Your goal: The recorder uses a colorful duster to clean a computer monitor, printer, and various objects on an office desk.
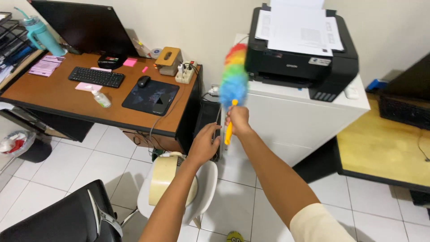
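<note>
My right hand [237, 120] grips the yellow handle of a rainbow-coloured feather duster [234, 76], held upright. Its fluffy head is blurred and sits against the left side of a black printer [304, 58] with white paper sheets on top. The printer stands on a white cabinet [291, 116]. My left hand [204, 144] reaches forward just left of the duster handle, fingers apart, holding nothing, in front of a dark computer tower beside the desk.
A brown desk [58, 96] at left carries a monitor, black keyboard [96, 76], mouse on a dark pad, sanitiser bottle, tissue box and power strip. A white chair with a beige fan [166, 181] is below my arms; a black chair [67, 215] is lower left. A yellow-topped table [380, 148] stands right.
</note>
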